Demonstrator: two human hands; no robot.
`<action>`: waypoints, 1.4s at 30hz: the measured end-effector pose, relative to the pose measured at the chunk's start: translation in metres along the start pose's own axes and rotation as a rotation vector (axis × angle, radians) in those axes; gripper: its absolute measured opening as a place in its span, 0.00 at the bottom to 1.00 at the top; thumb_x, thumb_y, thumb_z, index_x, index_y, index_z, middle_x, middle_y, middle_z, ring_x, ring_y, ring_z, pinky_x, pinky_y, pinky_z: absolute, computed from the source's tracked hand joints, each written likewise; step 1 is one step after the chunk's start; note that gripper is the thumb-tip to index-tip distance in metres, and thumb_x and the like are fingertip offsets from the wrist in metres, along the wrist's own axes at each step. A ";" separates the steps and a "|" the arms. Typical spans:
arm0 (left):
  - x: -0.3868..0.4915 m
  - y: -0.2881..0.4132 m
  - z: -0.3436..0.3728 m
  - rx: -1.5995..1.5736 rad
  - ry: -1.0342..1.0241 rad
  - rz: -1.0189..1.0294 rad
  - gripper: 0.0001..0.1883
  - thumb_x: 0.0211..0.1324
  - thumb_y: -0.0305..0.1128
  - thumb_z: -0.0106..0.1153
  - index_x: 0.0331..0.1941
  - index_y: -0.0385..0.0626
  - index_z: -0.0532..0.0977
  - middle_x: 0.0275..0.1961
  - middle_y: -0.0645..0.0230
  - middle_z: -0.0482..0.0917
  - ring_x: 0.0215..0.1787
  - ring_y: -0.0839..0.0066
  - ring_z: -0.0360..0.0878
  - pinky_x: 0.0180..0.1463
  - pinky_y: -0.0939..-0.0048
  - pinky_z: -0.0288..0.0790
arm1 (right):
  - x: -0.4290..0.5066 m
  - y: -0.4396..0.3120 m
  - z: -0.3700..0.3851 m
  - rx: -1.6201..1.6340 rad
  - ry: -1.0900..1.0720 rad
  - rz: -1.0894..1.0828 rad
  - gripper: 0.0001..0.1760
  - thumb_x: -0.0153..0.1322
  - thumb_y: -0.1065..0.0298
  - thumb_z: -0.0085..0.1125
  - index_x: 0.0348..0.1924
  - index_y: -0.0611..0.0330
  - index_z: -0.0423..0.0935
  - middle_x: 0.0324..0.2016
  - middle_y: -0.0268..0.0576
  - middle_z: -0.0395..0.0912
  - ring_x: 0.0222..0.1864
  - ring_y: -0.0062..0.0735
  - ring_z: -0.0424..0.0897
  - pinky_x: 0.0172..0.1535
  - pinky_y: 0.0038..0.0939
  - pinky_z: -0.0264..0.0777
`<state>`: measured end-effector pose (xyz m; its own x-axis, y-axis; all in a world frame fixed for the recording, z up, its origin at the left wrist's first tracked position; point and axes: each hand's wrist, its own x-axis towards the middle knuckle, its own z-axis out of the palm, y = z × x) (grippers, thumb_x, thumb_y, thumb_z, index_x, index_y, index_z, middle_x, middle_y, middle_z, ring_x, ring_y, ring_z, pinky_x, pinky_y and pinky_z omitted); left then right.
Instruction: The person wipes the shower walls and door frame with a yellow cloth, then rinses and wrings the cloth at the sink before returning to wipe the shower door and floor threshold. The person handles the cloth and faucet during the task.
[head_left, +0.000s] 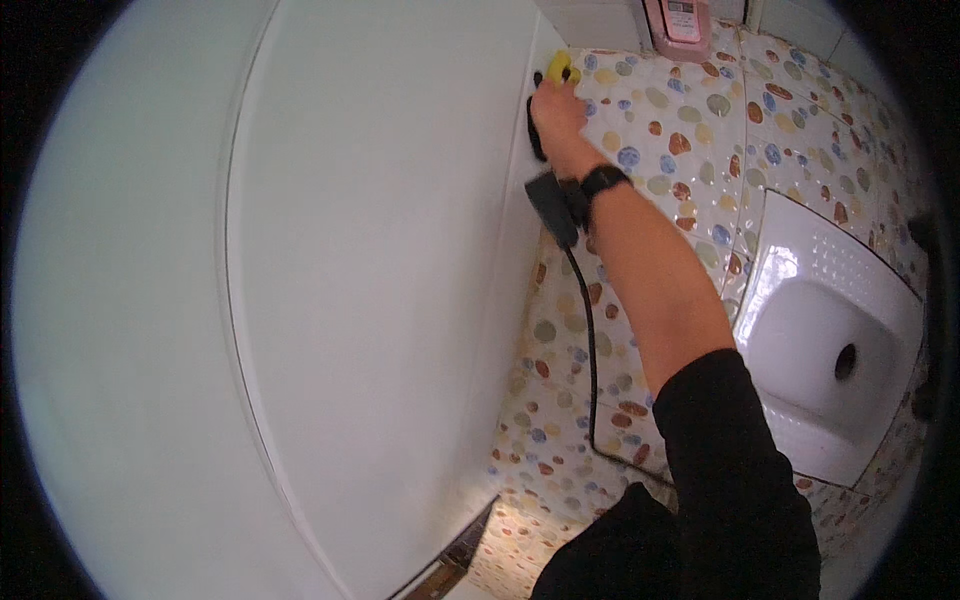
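Note:
My right hand (559, 112) reaches to the far lower corner beside a large white panel (360, 262), which may be a door. Its fingers are closed around a small yellow object (561, 67) with dark parts; blur and the hand hide what it is. A narrow black piece (535, 127) shows along the hand's left side. Around the wrist is a black band (604, 180), and a dark grey box (553, 208) sits beside it. From the box a black cable (591, 337) runs down toward the black sleeve (739, 465). My left hand is out of view.
A white ceramic squat toilet (795, 337) is set into the pebble-patterned tile floor (675, 150) to the right. A pink plastic bottle (694, 45) bearing a label stands by the far wall. Below the panel lies a lit patch of floor with a dark edge (472, 536).

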<state>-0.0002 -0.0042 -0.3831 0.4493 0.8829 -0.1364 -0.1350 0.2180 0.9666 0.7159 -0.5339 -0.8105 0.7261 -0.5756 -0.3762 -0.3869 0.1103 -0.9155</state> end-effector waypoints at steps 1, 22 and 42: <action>-0.002 0.005 -0.014 -0.022 -0.018 0.006 0.41 0.66 0.68 0.21 0.53 0.43 0.73 0.58 0.62 0.76 0.61 0.61 0.68 0.70 0.47 0.53 | -0.024 0.011 0.000 -0.054 -0.031 0.018 0.37 0.75 0.50 0.40 0.68 0.72 0.53 0.58 0.72 0.63 0.58 0.65 0.63 0.63 0.56 0.52; -0.010 -0.013 -0.057 0.499 0.164 0.470 0.22 0.72 0.41 0.38 0.64 0.43 0.62 0.64 0.57 0.67 0.64 0.63 0.65 0.64 0.56 0.62 | -0.431 0.140 -0.020 -0.764 -1.012 -0.635 0.15 0.63 0.67 0.63 0.39 0.66 0.76 0.38 0.52 0.78 0.43 0.45 0.79 0.45 0.38 0.73; 0.039 -0.051 -0.087 0.308 -0.032 1.081 0.11 0.68 0.29 0.54 0.48 0.35 0.71 0.40 0.67 0.73 0.40 0.79 0.70 0.40 0.81 0.67 | -0.683 -0.006 -0.039 -0.337 -0.189 -0.758 0.35 0.65 0.76 0.55 0.64 0.73 0.54 0.50 0.71 0.65 0.50 0.65 0.72 0.54 0.49 0.70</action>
<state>-0.0526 0.0558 -0.4563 0.2515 0.5340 0.8072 -0.2455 -0.7715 0.5869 0.2000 -0.1730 -0.5425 0.9285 -0.2480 0.2763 0.1153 -0.5146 -0.8496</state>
